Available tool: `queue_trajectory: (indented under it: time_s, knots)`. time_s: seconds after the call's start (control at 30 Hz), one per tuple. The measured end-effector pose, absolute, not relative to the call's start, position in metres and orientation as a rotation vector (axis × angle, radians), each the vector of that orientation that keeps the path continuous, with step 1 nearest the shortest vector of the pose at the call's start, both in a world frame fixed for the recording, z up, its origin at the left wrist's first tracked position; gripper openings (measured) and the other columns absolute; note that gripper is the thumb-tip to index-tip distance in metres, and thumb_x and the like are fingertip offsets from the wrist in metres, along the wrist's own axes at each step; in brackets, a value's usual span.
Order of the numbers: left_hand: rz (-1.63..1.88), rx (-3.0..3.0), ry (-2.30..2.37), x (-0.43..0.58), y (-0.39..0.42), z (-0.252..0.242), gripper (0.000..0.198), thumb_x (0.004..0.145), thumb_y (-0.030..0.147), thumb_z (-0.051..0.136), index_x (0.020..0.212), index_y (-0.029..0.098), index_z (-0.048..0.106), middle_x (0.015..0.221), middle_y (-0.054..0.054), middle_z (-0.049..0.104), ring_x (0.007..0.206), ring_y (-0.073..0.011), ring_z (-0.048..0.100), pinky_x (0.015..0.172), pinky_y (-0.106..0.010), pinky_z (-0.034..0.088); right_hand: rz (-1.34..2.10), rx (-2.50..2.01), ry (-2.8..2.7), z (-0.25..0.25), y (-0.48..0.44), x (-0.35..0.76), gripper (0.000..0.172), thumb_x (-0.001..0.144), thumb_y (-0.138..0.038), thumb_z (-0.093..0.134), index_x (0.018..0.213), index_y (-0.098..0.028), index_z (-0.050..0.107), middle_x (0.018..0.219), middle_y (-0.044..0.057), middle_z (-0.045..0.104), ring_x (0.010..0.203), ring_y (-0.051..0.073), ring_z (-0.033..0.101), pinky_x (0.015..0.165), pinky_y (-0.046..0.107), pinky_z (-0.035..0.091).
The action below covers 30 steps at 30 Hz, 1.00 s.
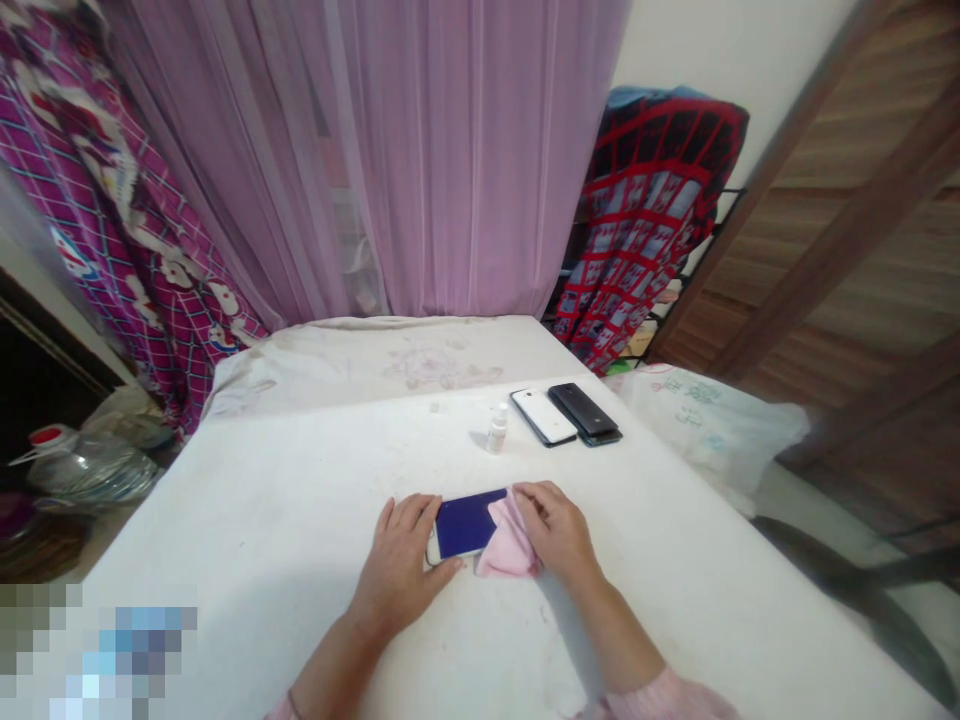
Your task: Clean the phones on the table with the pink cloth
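A white-edged smartphone (463,524) lies on the table with its dark blue screen facing up. My left hand (401,560) grips the phone's left end, thumb along the near edge and fingers at the far edge. At the phone's right end, my right hand (556,530) is closed on a pink cloth (510,545). The cloth covers part of the screen and hangs down onto the table on the near side. Beyond the phone stands a small clear bottle (496,430) with a white cap.
White-backed phone (546,415) and black phones (583,410) lie stacked at the back right of the white-covered table (300,480). A plastic bag (697,420) is beyond the right edge. On the left, a large water bottle (82,465) stands below the table. Purple curtains (465,150) hang behind.
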<state>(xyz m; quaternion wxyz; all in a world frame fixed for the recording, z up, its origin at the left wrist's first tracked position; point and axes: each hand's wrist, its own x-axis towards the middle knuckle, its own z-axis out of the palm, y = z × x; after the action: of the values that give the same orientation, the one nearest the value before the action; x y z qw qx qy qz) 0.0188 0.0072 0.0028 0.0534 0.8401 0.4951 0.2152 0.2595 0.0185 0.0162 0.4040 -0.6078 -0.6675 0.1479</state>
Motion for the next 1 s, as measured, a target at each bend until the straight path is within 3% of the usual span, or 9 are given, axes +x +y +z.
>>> queue_trajectory:
  time_s: [0.1,0.2,0.37,0.53,0.73,0.87,1.0]
  knots:
    - [0.679,2.574,1.503,0.018,0.007,0.001,0.062,0.084,0.051,0.058,0.134,0.018,0.043,0.129,-0.014,0.056,0.121,-0.0312,0.050,0.108,-0.058,0.029,0.339,-1.534,-1.804,0.021,0.014,0.255,0.024,0.082,-0.035,0.057,0.098,-0.022,0.070,0.097,0.006,0.067,0.088,0.019,0.063,0.079,0.030,0.051]
    - [0.680,2.594,1.501,0.018,0.006,0.000,0.062,0.084,0.048,0.060,0.135,0.017,0.042,0.129,-0.015,0.055,0.122,-0.0315,0.049,0.108,-0.058,0.030,0.278,-1.566,-1.903,0.025,0.008,0.253,0.035,0.074,-0.031,0.066,0.107,-0.023,0.068,0.105,0.006,0.064,0.098,0.022,0.060,0.086,0.033,0.050]
    - [0.671,2.602,1.510,0.019,0.006,0.000,0.064,0.082,0.045,0.062,0.135,0.017,0.042,0.129,-0.015,0.055,0.122,-0.0314,0.049,0.108,-0.057,0.030,0.366,-1.564,-1.987,0.026,0.006,0.260,0.043,0.072,-0.028,0.065,0.115,-0.024,0.065,0.110,0.005,0.062,0.102,0.021,0.058,0.087,0.032,0.049]
    - [0.648,2.571,1.521,0.020,0.006,0.003,0.063,0.082,0.046,0.060,0.136,0.018,0.044,0.129,-0.016,0.056,0.122,-0.0319,0.049,0.108,-0.057,0.030,0.439,-1.465,-1.927,0.018,0.011,0.264,0.023,0.082,-0.024,0.054,0.096,-0.025,0.072,0.091,0.003,0.066,0.087,0.018,0.062,0.077,0.029,0.050]
    - [0.629,2.511,1.515,0.022,0.005,0.009,0.064,0.082,0.048,0.060,0.136,0.019,0.043,0.131,-0.014,0.054,0.124,-0.0320,0.047,0.110,-0.058,0.027,0.440,-1.351,-1.823,0.016,0.011,0.253,0.025,0.092,-0.029,0.044,0.090,-0.023,0.069,0.090,0.005,0.069,0.086,0.018,0.065,0.079,0.028,0.049]
    - [0.576,2.466,1.525,0.023,0.004,0.014,0.064,0.081,0.046,0.062,0.136,0.019,0.043,0.132,-0.013,0.054,0.126,-0.0303,0.045,0.112,-0.056,0.024,0.398,-1.517,-1.740,0.014,0.011,0.247,0.024,0.088,-0.041,0.052,0.098,-0.022,0.064,0.082,0.003,0.071,0.076,0.018,0.066,0.069,0.028,0.050]
    - [0.550,2.426,1.550,0.026,0.003,0.017,0.066,0.080,0.046,0.064,0.136,0.019,0.042,0.134,-0.012,0.052,0.128,-0.0290,0.043,0.113,-0.055,0.022,0.222,-1.539,-1.802,0.010,0.015,0.251,0.022,0.088,-0.035,0.049,0.085,-0.023,0.068,0.085,0.004,0.070,0.081,0.019,0.065,0.073,0.029,0.050]
